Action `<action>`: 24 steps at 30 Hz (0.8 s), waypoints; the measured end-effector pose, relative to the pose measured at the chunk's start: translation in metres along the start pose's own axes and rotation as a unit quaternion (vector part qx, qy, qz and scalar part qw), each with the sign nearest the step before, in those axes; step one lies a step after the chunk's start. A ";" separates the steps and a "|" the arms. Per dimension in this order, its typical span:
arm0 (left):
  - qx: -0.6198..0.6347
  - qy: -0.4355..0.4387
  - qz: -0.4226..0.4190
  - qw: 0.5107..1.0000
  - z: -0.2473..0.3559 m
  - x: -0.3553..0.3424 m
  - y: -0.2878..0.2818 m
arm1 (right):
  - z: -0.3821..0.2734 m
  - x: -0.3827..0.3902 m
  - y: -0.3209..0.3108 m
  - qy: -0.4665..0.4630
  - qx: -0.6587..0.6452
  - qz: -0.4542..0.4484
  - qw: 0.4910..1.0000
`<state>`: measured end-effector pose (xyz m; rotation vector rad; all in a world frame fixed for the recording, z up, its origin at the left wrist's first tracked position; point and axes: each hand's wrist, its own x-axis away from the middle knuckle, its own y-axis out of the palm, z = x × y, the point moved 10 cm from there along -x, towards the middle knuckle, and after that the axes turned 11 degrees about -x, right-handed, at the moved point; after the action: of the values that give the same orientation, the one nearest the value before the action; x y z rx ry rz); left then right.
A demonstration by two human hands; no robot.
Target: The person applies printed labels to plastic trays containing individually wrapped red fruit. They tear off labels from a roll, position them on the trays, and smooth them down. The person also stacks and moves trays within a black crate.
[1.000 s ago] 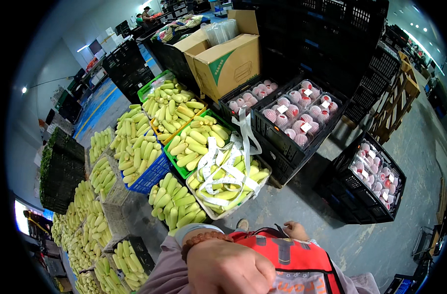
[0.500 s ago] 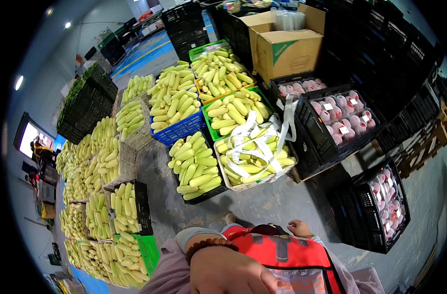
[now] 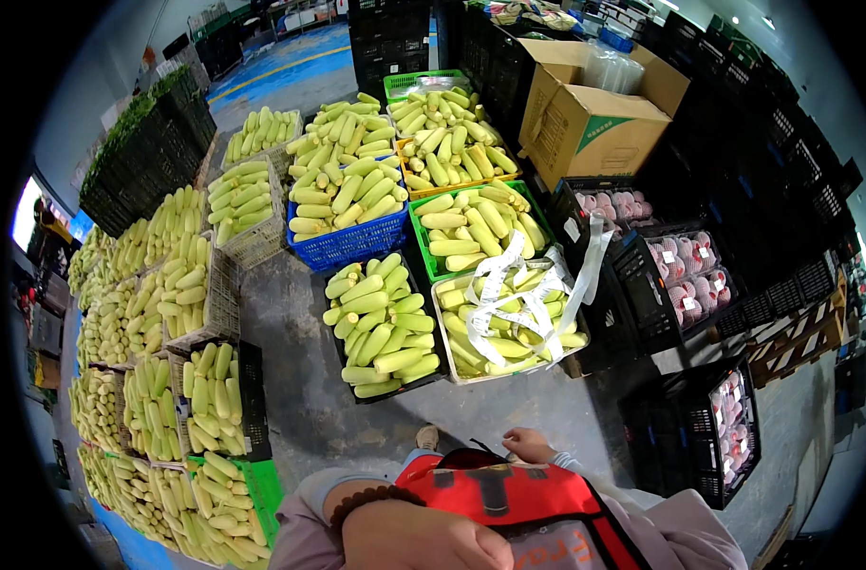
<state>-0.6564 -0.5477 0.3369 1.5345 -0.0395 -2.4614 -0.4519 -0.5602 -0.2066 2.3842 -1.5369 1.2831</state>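
Note:
My left hand, with a dark beaded bracelet at its wrist, is held bent in front of my red apron. The picture's lower edge cuts off most of its fingers. Beyond the apron, my right hand hangs low with loosely bent fingers and nothing seen in it. The nearest crates ahead are a black crate of pale green zucchini and a white crate of zucchini. White printed strips lie tangled across the white crate's load. Neither hand touches a crate.
Beyond stand a blue crate and a green crate of zucchini. More loaded crates fill the left side. At right are black crates of net-wrapped fruit, a cardboard box and wooden pallets. Grey floor runs between the rows.
The view has shifted, with the crates at left and right now further left and my shoe showing more fully. Both hands appear further left in the picture. No crate has been moved.

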 end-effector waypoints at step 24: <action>0.276 -0.010 -0.137 0.951 -0.100 -0.082 0.036 | 0.102 0.105 -0.052 0.067 -0.215 0.219 0.949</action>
<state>-0.5268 -0.5546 0.3699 1.8283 -0.6072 -2.8438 -0.3308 -0.6549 -0.1860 1.7182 -2.1150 0.9916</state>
